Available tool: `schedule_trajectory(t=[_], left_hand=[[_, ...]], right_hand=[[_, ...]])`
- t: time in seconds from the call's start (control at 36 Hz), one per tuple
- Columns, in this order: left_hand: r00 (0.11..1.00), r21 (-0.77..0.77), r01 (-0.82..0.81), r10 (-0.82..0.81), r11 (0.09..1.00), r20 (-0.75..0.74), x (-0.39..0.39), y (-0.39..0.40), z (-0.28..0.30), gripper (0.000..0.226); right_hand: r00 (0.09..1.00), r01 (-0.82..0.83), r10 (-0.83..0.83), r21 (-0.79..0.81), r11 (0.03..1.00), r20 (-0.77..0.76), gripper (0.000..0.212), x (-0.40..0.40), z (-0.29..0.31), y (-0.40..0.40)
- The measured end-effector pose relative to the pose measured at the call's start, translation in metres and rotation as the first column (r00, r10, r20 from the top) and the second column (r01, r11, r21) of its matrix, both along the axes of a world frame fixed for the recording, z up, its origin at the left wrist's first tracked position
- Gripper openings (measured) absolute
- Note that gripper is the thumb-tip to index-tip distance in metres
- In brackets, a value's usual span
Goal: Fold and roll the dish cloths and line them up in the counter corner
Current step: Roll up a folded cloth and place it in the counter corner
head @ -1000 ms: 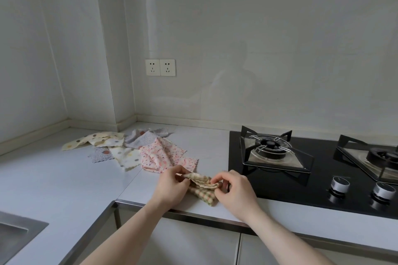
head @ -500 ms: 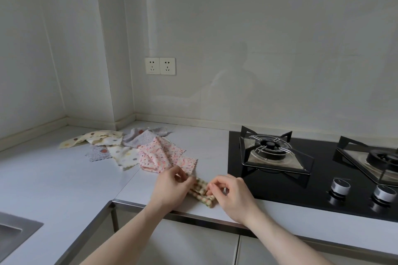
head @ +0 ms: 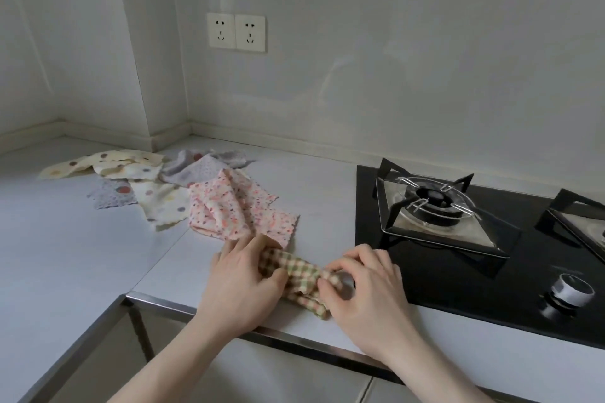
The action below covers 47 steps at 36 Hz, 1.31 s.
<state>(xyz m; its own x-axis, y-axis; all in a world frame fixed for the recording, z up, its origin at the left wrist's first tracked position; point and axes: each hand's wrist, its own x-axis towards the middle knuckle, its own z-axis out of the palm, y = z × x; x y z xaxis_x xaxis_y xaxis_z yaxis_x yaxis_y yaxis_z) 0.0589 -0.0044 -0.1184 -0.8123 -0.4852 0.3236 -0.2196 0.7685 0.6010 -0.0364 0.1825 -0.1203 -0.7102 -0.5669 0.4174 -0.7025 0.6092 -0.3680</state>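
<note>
A checked cloth (head: 299, 275), woven in green, cream and reddish squares, lies bunched into a loose roll near the front edge of the pale counter (head: 65, 255), just left of the black hob (head: 491, 288). The left hand (head: 240, 285) grips its left end, fingers curled over the top and thumb pressed against the fabric. The right hand (head: 366, 288) pinches the right end between thumb and curled fingers, and a wrinkled tail of the cloth hangs out under that hand toward the counter's metal trim.

Behind the hands, loose cloths lie flat and overlapping toward the counter corner. A pink floral cloth (head: 235, 209) is nearest, its edge almost touching the left hand's fingers. Beyond it are a grey dotted cloth (head: 203, 167), a cream cloth with coloured spots (head: 160, 203), a small grey cloth with a red spot (head: 113, 195) and a pale yellow cloth with brown dots (head: 108, 160). That makes five that I can separate, though the overlap may hide more. None of these is rolled.

One double wall socket (head: 236, 32) sits above. The hob shows one full burner (head: 432, 203), part of a second and one knob (head: 571, 291).
</note>
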Motion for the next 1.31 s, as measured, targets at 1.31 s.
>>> schedule_trajectory(t=[1.31], left_hand=[[0.796,0.740,0.390,-0.605,0.548,0.028,0.012,0.157,0.315,0.009]], right_hand=[[0.507,0.442,-0.127,-0.131,0.887,0.853,0.012,0.106,0.314,0.203]])
